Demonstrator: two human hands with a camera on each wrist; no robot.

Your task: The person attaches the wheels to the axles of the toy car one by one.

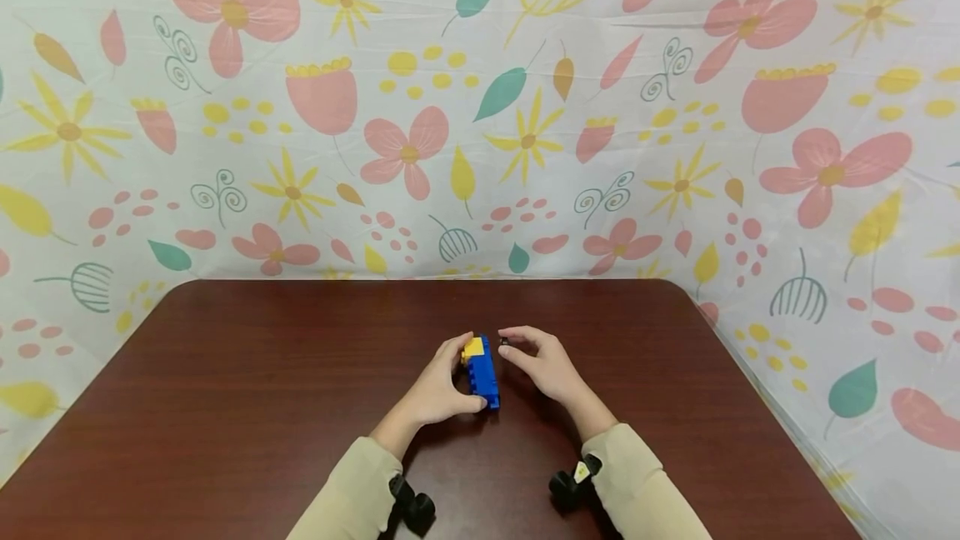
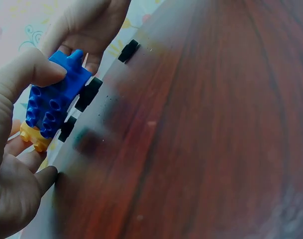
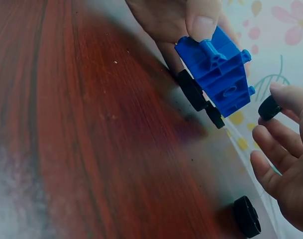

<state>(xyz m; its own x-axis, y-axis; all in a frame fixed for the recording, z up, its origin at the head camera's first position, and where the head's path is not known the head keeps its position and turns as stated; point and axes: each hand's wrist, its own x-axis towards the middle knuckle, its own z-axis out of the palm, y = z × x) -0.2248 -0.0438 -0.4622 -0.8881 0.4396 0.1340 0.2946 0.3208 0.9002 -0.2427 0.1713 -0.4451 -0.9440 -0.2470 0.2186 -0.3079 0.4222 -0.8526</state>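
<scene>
A blue toy vehicle [image 1: 483, 377] built of studded blocks, with a yellow block [image 1: 473, 347] at one end, is held in my left hand [image 1: 438, 386], thumb at the near end and fingers at the far end. Two black wheels [image 3: 191, 89] sit along its lower side in the right wrist view, while short blue pegs [image 3: 251, 90] on the other side are bare. Just right of the vehicle, my right hand [image 1: 546, 363] pinches a small black wheel [image 3: 269, 108] between thumb and fingertips, apart from the vehicle.
Another black wheel [image 3: 247, 216] stands on the table near my right hand. The dark brown table [image 1: 262, 407] reaches back to a flower-patterned cloth [image 1: 408, 152]. A black wrist camera is on each sleeve.
</scene>
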